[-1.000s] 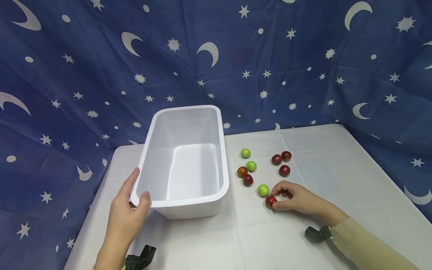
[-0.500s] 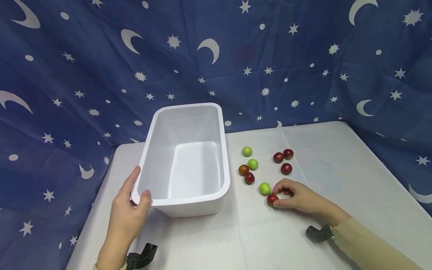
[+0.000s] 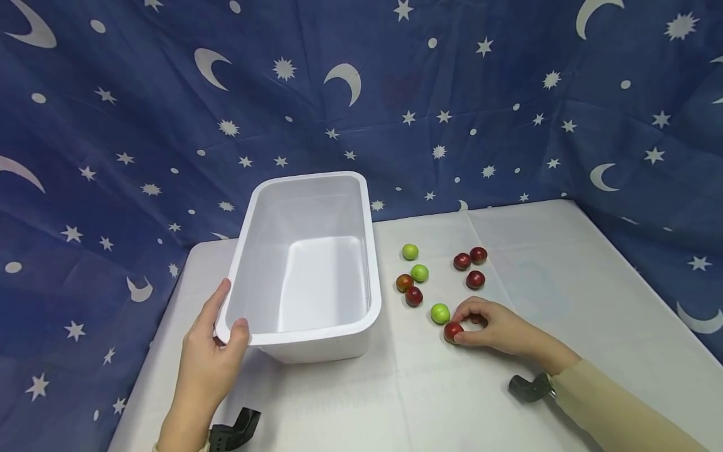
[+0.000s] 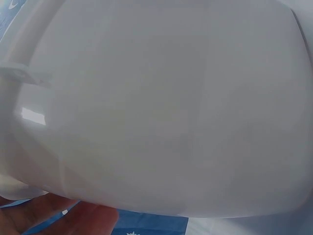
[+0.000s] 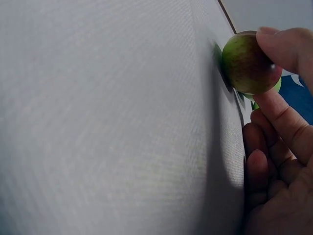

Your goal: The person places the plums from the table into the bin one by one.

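In the head view a deep white plastic tub [image 3: 316, 336] stands left of centre. My left hand [image 3: 209, 359] grips its near left corner, thumb on the rim and fingers along the outer side. The left wrist view is filled by the tub's wall [image 4: 156, 117], with fingers [image 4: 88, 218] at its lower edge. On the table my right hand [image 3: 499, 328] pinches a red plum [image 3: 451, 333] between thumb and forefinger. The right wrist view shows this plum [image 5: 247, 63] to be partly green, with the other fingers curled below. A green plum [image 3: 440, 313] lies just behind it.
Right of the tub lie two more green plums [image 3: 419, 273], a red-brown plum [image 3: 404, 282] and a dark red one [image 3: 414, 296]. Three dark red plums [image 3: 475, 280] sit farther right. A blue star-patterned curtain [image 3: 384, 88] hangs behind the white-covered table [image 3: 542, 263].
The head view shifts slightly. Both hands keep their places, the left at the tub's corner and the right on the red plum.
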Demonstrator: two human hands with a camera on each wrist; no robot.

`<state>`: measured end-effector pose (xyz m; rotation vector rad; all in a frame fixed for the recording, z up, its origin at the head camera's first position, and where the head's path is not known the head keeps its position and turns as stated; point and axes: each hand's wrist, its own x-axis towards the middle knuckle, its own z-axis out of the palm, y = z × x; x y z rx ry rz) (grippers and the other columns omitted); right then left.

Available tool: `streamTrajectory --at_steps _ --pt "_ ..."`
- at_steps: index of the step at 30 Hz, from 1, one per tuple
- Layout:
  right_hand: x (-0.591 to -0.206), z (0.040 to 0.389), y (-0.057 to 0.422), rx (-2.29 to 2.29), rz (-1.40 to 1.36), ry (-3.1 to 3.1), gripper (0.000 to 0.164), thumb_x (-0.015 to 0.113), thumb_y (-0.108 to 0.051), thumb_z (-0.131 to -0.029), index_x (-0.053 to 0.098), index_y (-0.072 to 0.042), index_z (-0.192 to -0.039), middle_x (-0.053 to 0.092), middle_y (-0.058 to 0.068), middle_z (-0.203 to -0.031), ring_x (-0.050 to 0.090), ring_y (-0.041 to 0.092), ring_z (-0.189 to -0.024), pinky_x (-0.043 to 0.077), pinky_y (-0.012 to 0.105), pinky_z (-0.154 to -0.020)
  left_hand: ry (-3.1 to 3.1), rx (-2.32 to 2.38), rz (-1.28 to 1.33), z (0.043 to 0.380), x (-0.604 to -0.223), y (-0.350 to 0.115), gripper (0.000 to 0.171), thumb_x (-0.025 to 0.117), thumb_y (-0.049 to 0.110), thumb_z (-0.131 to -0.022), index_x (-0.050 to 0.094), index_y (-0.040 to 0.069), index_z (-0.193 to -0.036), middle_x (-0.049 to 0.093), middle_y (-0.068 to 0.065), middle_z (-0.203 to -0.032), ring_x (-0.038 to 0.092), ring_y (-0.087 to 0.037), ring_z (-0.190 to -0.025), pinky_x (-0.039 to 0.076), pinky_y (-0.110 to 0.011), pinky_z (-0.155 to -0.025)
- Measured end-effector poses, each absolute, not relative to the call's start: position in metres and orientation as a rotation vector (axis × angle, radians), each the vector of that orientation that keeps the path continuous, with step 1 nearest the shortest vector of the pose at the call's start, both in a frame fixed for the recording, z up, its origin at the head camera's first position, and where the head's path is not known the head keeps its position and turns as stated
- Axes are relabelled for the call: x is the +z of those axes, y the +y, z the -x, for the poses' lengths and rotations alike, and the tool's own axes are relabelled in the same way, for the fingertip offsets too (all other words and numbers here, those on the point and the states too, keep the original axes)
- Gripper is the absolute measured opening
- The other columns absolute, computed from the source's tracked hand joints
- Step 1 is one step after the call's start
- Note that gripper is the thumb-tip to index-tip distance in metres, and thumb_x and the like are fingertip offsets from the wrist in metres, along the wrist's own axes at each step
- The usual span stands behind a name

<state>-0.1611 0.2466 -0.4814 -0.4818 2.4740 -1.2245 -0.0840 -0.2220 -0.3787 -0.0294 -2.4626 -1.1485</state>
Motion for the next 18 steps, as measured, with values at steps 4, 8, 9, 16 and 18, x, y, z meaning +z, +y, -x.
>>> streamTrajectory --at_steps 4,8,9,16,18 --pt "-0.481 0.161 0.249 -1.236 0.473 2.460 0.026 0.078 -0.040 -0.080 0.066 -0.026 -0.098 0.062 -0.007 -0.104 0.050 0.022 -0.100 0.041 0.027 -0.085 -2.457 -1.154 0.031 0.084 -0.379 -0.222 0.065 0.056 0.007 -0.087 0.042 0.024 -0.148 0.048 -0.014 -0.142 0.056 -0.032 -0.106 0.038 -0.004 -0.074" --pt "-0.476 0.162 0.253 -1.252 0.469 2.419 0.027 0.077 -0.036 -0.082 0.066 -0.020 -0.102 0.064 -0.004 -0.102 0.052 0.022 -0.094 0.043 0.027 -0.078 -2.444 -1.162 0.027 0.083 -0.381 -0.221 0.065 0.056 0.006 -0.087 0.043 0.023 -0.148 0.048 -0.012 -0.142 0.056 -0.031 -0.108 0.038 -0.005 -0.077" --pt "-0.474 0.162 0.254 -1.257 0.465 2.408 0.027 0.076 -0.034 -0.083 0.066 -0.018 -0.103 0.064 -0.002 -0.101 0.052 0.022 -0.091 0.044 0.026 -0.075 -2.440 -1.163 0.027 0.083 -0.381 -0.221 0.065 0.056 0.006 -0.087 0.043 0.023 -0.148 0.048 -0.011 -0.142 0.056 -0.031 -0.108 0.037 -0.005 -0.078" --pt "-0.460 0.165 0.260 -1.344 0.371 2.331 0.029 0.073 -0.029 -0.086 0.065 -0.008 -0.104 0.068 0.006 -0.095 0.058 0.023 -0.085 0.048 0.028 -0.071 -2.436 -1.167 0.036 0.083 -0.381 -0.221 0.065 0.056 0.007 -0.087 0.042 0.023 -0.148 0.048 -0.013 -0.142 0.055 -0.032 -0.109 0.036 -0.004 -0.078" --pt "-0.457 0.166 0.261 -1.382 0.340 2.314 0.030 0.074 -0.029 -0.086 0.064 -0.007 -0.105 0.067 0.008 -0.095 0.059 0.025 -0.085 0.050 0.030 -0.071 -2.441 -1.166 0.036 0.083 -0.380 -0.220 0.064 0.056 0.007 -0.087 0.042 0.023 -0.148 0.048 -0.013 -0.142 0.055 -0.032 -0.109 0.036 -0.004 -0.078"
